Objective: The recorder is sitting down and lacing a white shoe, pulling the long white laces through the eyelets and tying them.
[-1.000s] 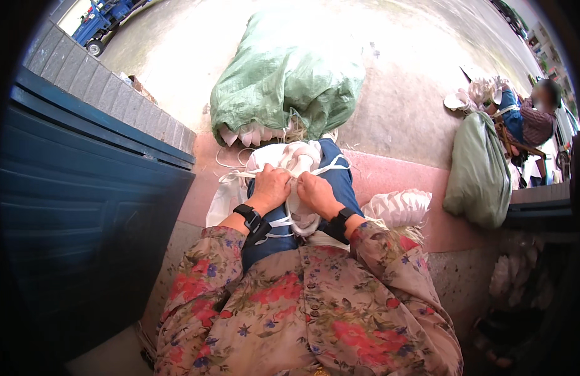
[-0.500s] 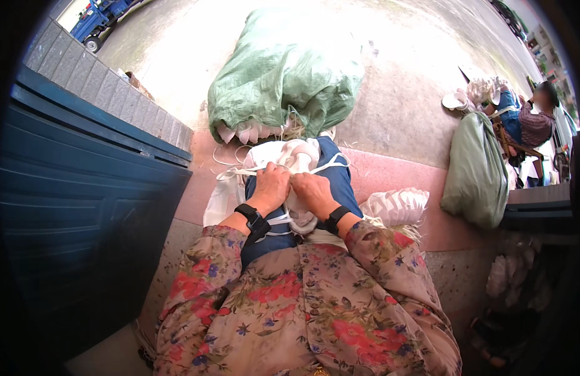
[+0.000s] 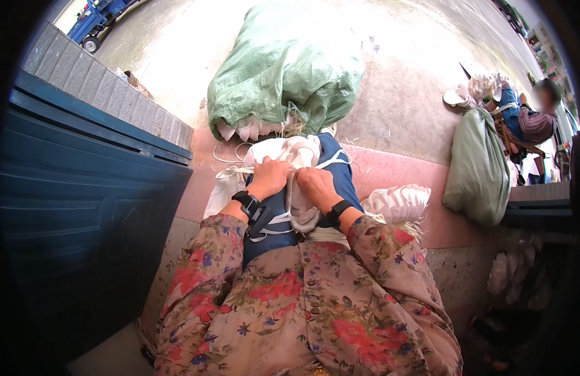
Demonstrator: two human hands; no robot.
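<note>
A pale shoe (image 3: pixel 304 220) lies lengthwise across my lap between my jeans-clad thighs, its far part reaching beyond my hands. Loose white shoelace (image 3: pixel 235 171) loops out to the left of it, and more lace curves over my right knee. My left hand (image 3: pixel 270 177) is closed on the lace at the middle of the shoe, knuckles up. Close beside it, my right hand (image 3: pixel 315 186) pinches at the same spot, its fingertips partly hidden behind its own knuckles. White fabric pieces (image 3: pixel 222 193) hang by my left thigh.
A big green woven sack (image 3: pixel 284 75) with pale shoe pieces at its mouth lies ahead. Right of my leg sits a bundle of white pieces (image 3: pixel 398 203). Farther right are a full green sack (image 3: pixel 478 169) and a seated person (image 3: pixel 537 122). A blue door (image 3: pixel 83 219) stands left.
My hands have shifted slightly, the left one turning a little with its wrist lower and fingers bunched at the shoe. The shoe stays on my lap.
</note>
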